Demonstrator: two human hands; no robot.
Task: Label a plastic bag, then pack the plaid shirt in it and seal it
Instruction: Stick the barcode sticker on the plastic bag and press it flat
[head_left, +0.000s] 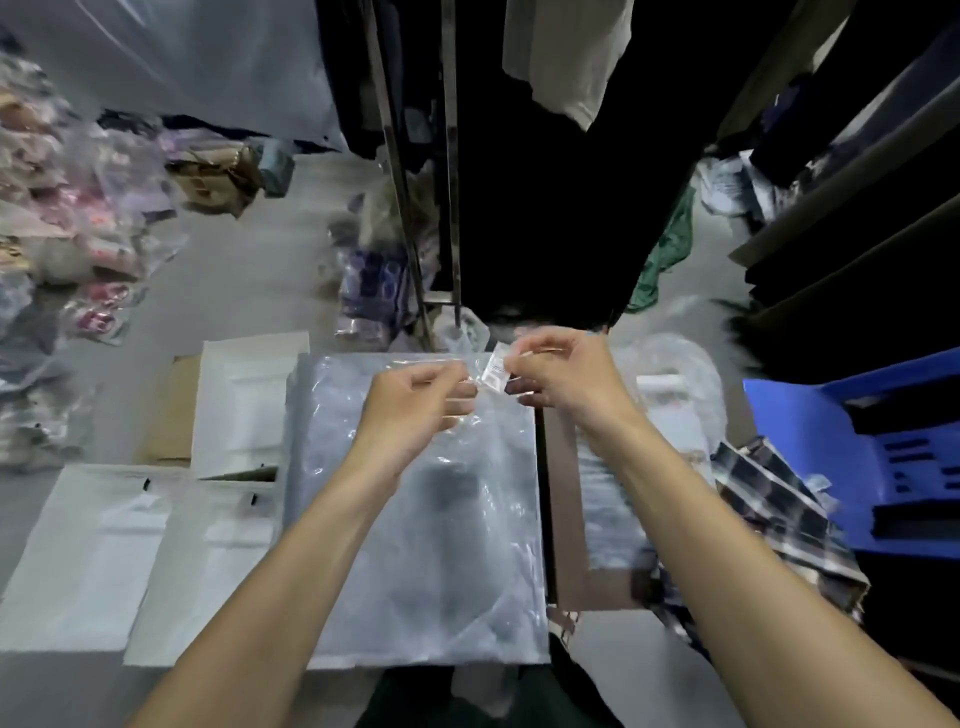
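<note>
Bag stack: we note a pile of clear, glossy plastic bags (415, 519) nearest us, beneath both forearms.
Shirt: the dark-and-white plaid shirt (779, 519) lies folded to our right, well apart from both hands, unpacked.
Left hand (415, 400): pinched shut on the top bag's far edge.
Right hand (566, 379): fingertips closed on a small white label (493, 370), just above that edge.
Handling: we judge film thin, slippery, limp; grip at the mouth edge.
Beyond: dark hanging garments (545, 182).
</note>
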